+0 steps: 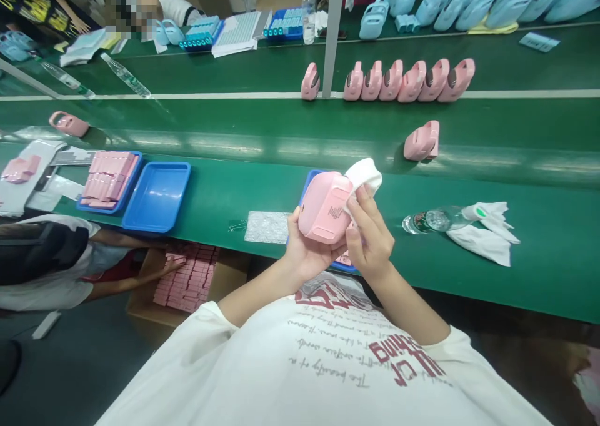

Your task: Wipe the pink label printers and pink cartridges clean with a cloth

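A pink rounded plastic device (321,204) with small printed text on its side is held in front of my chest. My left hand (304,251) is closed around its lower left side. In my right hand (372,235) a white cloth (364,175) is pinched against the device's upper right edge. Part of the device's right side is hidden by the cloth and fingers. Beneath it a blue tray (345,261) is mostly covered by my hands and the device. To the left of my hands lies a bubble-wrap sheet (267,227).
A water bottle (434,220) lies by white cloths (487,232) at right. One pink device (422,141) sits beyond, with several more in a row (407,81) behind. At left are a blue tray (157,195), stacked pink parts (107,179) and a co-worker reaching into a carton (229,282).
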The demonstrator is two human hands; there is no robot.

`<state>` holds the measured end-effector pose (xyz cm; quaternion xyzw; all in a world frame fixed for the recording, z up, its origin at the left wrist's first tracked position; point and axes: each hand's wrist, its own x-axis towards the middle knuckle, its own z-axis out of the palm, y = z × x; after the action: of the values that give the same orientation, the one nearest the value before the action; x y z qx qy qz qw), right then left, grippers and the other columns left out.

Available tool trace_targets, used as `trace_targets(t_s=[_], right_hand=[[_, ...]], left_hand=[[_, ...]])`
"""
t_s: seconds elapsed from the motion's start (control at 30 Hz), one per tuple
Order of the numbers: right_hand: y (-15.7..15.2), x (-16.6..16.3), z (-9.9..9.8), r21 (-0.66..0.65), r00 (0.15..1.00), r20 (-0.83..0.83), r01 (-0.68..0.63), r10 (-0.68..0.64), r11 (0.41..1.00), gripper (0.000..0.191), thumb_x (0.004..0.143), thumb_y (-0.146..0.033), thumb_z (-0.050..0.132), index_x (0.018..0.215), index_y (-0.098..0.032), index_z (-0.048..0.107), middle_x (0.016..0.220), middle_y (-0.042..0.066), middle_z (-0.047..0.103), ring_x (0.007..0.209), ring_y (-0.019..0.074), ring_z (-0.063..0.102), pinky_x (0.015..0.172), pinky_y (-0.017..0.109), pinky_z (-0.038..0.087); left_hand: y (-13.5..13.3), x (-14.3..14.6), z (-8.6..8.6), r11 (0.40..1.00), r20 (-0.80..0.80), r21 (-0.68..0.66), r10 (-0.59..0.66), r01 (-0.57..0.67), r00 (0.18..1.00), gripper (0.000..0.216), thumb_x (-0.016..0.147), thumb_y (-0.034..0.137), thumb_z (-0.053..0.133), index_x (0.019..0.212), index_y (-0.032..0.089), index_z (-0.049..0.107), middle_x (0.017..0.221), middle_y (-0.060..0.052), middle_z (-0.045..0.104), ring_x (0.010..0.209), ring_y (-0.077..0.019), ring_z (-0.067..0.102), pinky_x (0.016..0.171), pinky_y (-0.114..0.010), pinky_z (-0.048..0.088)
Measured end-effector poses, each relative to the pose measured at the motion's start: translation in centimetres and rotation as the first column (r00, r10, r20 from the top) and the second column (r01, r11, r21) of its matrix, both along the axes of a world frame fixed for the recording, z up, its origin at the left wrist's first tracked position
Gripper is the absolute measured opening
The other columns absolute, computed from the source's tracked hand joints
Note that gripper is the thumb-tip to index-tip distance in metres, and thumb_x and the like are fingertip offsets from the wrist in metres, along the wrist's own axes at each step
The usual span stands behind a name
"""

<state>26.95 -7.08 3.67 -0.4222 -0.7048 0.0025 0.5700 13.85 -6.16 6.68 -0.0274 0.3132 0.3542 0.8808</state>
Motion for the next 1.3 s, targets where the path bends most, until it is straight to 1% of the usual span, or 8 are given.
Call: trace_targets(t_s=[0.3, 0.47, 0.7, 0.8, 0.9, 1.03, 1.17, 1.3], right_hand=[[0.5, 0.6, 2.1, -0.021, 0.992, 0.124, 0.019, -0.016, 1.000, 0.046, 0.093, -0.032, 0.045, 0.139, -0.027, 0.045, 0.148, 0.006, 0.042, 0.136, 0.0292, 0.040, 0.107, 0.057, 0.041], [0.4, 1.2, 1.3, 0.019, 1.000, 0.002, -0.007, 0.007, 1.000, 0.048, 0.092, -0.016, 0.043, 0.138, -0.030, 0.046, 0.144, 0.003, 0.047, 0.127, 0.0238, 0.051, 0.101, 0.047, 0.050], [-1.2, -0.2, 0.5, -0.014, 0.999, 0.015, -0.035, 0.036, 0.999, 0.056, 0.091, -0.014, 0.043, 0.145, -0.027, 0.037, 0.153, 0.001, 0.030, 0.141, 0.0269, 0.028, 0.112, 0.053, 0.036], [-2.0, -1.0, -0.6, 0.029, 0.984, 0.152, -0.102, 0.096, 0.994, 0.052, 0.092, -0.017, 0.043, 0.143, -0.023, 0.040, 0.145, 0.004, 0.044, 0.142, 0.0243, 0.027, 0.113, 0.049, 0.036], [-2.0, -1.1, -2.9, 0.111, 0.959, 0.244, -0.175, 0.144, 0.978, 0.041, 0.092, -0.020, 0.045, 0.131, -0.023, 0.055, 0.125, 0.005, 0.064, 0.129, 0.0203, 0.049, 0.107, 0.040, 0.045], [-1.2, -0.4, -5.9, -0.087, 0.994, -0.081, 0.066, -0.074, 0.994, 0.033, 0.092, -0.030, 0.043, 0.115, -0.022, 0.065, 0.113, 0.008, 0.069, 0.111, 0.0221, 0.062, 0.096, 0.042, 0.051], [-0.5, 1.1, -7.0, -0.623, 0.765, -0.476, 0.054, -0.433, 0.780, 0.032, 0.086, -0.039, 0.046, 0.095, -0.019, 0.069, 0.091, 0.007, 0.071, 0.087, 0.0209, 0.066, 0.079, 0.037, 0.053], [-0.5, 4.1, -7.0, -0.747, 0.770, -0.554, -0.293, -0.316, 0.597, 0.043, 0.080, -0.055, 0.047, 0.082, -0.018, 0.069, 0.079, 0.006, 0.068, 0.072, 0.0201, 0.062, 0.067, 0.033, 0.050]], left_hand=[[-0.6, 0.1, 0.8, 1.000, -0.001, 0.019, 0.000, 0.000, 1.000, 0.061, 0.081, 0.066, 0.038, 0.099, 0.015, 0.066, 0.088, -0.007, 0.071, 0.074, -0.0191, 0.065, 0.068, -0.030, 0.050], [-0.7, -0.2, 0.6, 0.998, -0.006, 0.055, -0.031, 0.031, 1.000, 0.067, 0.078, 0.070, 0.039, 0.103, 0.013, 0.066, 0.089, -0.011, 0.071, 0.078, -0.0227, 0.067, 0.069, -0.030, 0.050], [-0.8, 0.3, 1.0, 1.000, 0.033, -0.017, 0.019, -0.018, 0.999, 0.069, 0.083, 0.070, 0.032, 0.109, 0.015, 0.064, 0.084, -0.007, 0.070, 0.071, -0.0176, 0.064, 0.066, -0.028, 0.049], [-0.5, 0.5, 1.4, 0.995, 0.011, -0.051, 0.090, -0.090, 0.996, 0.066, 0.088, 0.064, 0.029, 0.111, 0.012, 0.062, 0.077, -0.005, 0.068, 0.069, -0.0152, 0.063, 0.066, -0.025, 0.049], [-0.3, 0.5, 1.1, 0.991, -0.047, -0.076, 0.106, -0.110, 0.993, 0.065, 0.089, 0.062, 0.027, 0.103, 0.010, 0.063, 0.070, -0.006, 0.065, 0.063, -0.0136, 0.061, 0.058, -0.022, 0.048], [-1.2, 0.2, -1.1, 0.997, -0.145, -0.065, 0.036, -0.046, 0.989, 0.064, 0.084, 0.068, 0.032, 0.094, 0.013, 0.063, 0.069, -0.006, 0.063, 0.053, -0.0126, 0.054, 0.049, -0.023, 0.043], [-2.8, -0.7, -4.3, 0.989, -0.267, -0.026, -0.145, 0.143, 0.953, 0.059, 0.073, 0.068, 0.054, 0.096, 0.015, 0.063, 0.072, -0.004, 0.064, 0.055, -0.0123, 0.054, 0.048, -0.022, 0.041], [-3.5, -1.9, -6.7, 0.870, -0.566, 0.250, -0.225, 0.426, 0.793, 0.058, 0.057, 0.046, 0.078, 0.104, 0.015, 0.064, 0.096, -0.008, 0.070, 0.084, -0.0191, 0.063, 0.074, -0.029, 0.050]])
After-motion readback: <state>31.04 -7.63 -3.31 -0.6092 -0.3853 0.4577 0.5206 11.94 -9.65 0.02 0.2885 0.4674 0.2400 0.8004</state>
